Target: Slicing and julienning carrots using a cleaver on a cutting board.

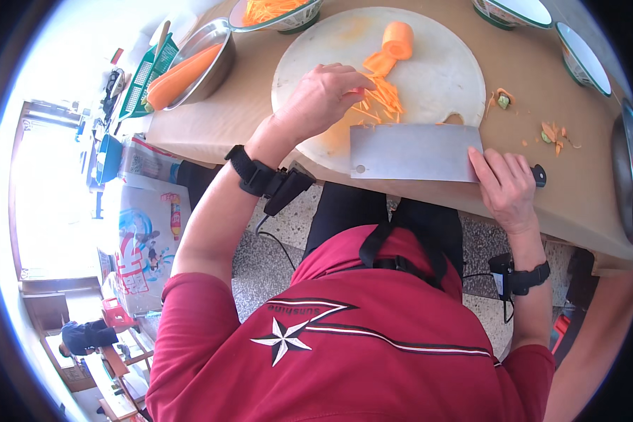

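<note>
My right hand [505, 186] grips a wide cleaver [415, 152] by its dark handle, with the fingers reaching onto the heel of the blade. The blade lies across the near edge of a round white cutting board [306, 60]. At the board's middle, my left hand [323, 97] has its fingertips pinched at a small heap of carrot strips [385, 97]. Just beyond the heap are thin carrot slices [380, 64], and a thick cut carrot piece [397, 41] rests behind them.
A steel bowl [219, 79] with whole carrots [183, 76] stands at left beside a green basket [138, 88]. Shredded carrot fills a bowl [299, 19] at the back. Carrot tops [503, 100] and scraps [555, 135] lie right of the board, near white bowls [582, 58].
</note>
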{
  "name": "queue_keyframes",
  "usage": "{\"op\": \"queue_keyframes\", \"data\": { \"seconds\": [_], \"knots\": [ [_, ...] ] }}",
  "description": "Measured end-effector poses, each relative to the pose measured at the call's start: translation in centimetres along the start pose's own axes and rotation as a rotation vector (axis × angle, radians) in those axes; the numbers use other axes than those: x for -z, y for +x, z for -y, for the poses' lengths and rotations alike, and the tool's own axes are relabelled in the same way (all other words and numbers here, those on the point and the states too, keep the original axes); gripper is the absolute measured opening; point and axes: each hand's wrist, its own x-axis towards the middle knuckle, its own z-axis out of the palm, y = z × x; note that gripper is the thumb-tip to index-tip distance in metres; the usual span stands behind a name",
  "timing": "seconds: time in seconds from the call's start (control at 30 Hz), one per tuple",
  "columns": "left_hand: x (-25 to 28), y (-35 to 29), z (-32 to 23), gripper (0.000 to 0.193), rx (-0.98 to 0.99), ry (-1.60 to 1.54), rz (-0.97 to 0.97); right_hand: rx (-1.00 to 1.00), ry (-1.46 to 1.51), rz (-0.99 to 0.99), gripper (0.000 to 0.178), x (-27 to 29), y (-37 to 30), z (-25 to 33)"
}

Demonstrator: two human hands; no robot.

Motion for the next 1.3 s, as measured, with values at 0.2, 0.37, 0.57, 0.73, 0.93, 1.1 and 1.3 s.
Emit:
{"op": "queue_keyframes", "data": {
  "seconds": [0.2,0.37,0.57,0.73,0.93,1.1,1.3],
  "knots": [
    [0.4,-2.9,-0.3,0.012,0.116,0.034,-0.136,0.014,0.007,0.001,0.037,-0.2,-0.1,-0.1],
    [-1.5,-5.8,-0.2,0.012,0.293,-0.08,-0.273,0.057,0.019,-0.007,0.039,-0.2,0.0,-0.2],
    [-3.1,-6.5,-0.1,0.012,0.27,-0.05,-0.34,0.093,0.028,0.029,0.039,0.0,0.0,-0.3],
    [-3.8,-6.4,0.0,0.012,0.313,-0.127,-0.419,0.09,0.041,0.034,0.039,0.1,0.3,-0.2],
    [-4.0,-6.6,-0.2,0.012,0.321,-0.081,-0.474,0.093,0.039,0.07,0.04,0.4,0.5,-0.2],
    [-4.5,-6.6,0.2,0.011,0.297,-0.067,-0.53,0.071,0.036,0.101,0.039,0.7,0.9,-0.1],
    [-4.6,-6.5,0.3,0.011,0.298,-0.064,-0.563,0.085,0.027,0.095,0.037,1.8,1.5,0.7]
  ]
}}
